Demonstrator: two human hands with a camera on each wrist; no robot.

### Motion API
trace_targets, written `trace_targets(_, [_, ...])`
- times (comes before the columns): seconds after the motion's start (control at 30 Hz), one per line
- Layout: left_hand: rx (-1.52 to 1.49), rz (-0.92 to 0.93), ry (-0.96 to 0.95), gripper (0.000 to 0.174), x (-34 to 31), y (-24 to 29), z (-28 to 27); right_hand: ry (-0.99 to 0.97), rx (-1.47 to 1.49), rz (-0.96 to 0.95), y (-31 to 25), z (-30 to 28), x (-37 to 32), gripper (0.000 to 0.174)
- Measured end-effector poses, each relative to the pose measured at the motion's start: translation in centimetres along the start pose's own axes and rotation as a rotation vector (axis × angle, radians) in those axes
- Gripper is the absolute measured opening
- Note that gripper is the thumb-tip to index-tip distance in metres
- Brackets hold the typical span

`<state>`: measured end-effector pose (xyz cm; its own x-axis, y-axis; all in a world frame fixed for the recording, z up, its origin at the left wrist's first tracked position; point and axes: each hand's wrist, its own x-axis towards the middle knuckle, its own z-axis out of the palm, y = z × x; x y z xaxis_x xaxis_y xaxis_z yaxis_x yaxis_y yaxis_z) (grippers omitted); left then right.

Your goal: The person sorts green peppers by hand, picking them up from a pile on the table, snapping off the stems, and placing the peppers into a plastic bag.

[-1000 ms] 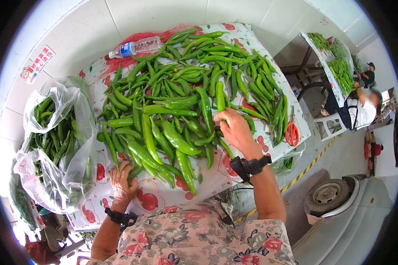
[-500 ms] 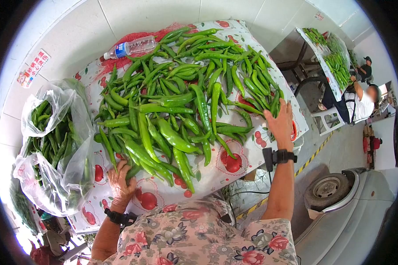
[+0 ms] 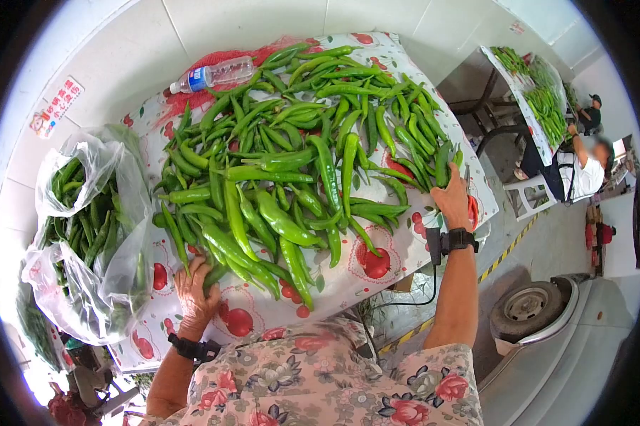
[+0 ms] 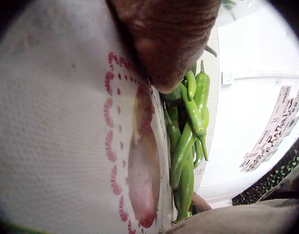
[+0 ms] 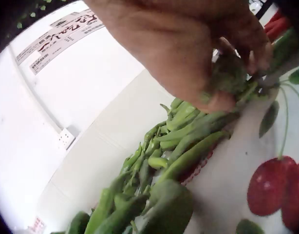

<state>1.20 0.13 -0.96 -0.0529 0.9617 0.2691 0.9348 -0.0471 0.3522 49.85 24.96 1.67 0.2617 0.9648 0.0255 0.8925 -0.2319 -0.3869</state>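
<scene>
A wide pile of long green chili peppers point(image 3: 284, 170) covers the tablecloth. At the pile's right edge my right hand point(image 3: 451, 199) pinches one green chili pepper point(image 3: 443, 162) near its lower end. In the right wrist view the thumb and fingers point(image 5: 220, 102) bend around that end, and other peppers point(image 5: 188, 156) lie beneath. My left hand point(image 3: 197, 292) rests at the near left edge of the pile, its fingertips against the peppers. The left wrist view shows part of that hand point(image 4: 169, 44) low over the cloth, beside several peppers point(image 4: 188, 131).
Red-handled scissors point(image 3: 473, 211) lie right of my right hand, partly covered. An open plastic bag point(image 3: 118, 284) of peppers stands at the left. A plastic bottle point(image 3: 217, 74) lies on red netting at the back. Beyond, a person point(image 3: 582, 167) sits at another pepper-covered table point(image 3: 541, 142).
My right hand let go of a pepper on the near right side of the pile, moved right to its edge, and now grips another there. The left hand stays in place.
</scene>
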Motion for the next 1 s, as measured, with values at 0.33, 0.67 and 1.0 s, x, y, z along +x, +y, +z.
trace_targets(0.33, [0.022, 0.035, 0.021, 0.040, 0.1, -0.2, 0.2, 0.113, 0.086, -0.109, -0.7, 1.3, -1.1, 0.066])
trace_targets(0.67, [0.011, 0.035, 0.029, 0.039, 0.2, 0.1, 0.0, 0.310, 0.410, -0.146, -1.9, 3.5, -4.3, 0.052])
trace_targets(1.0, [0.004, 0.039, 0.026, 0.040, 0.2, 0.0, 0.1, 0.277, 0.489, -0.395, -6.9, 3.5, -9.5, 0.060])
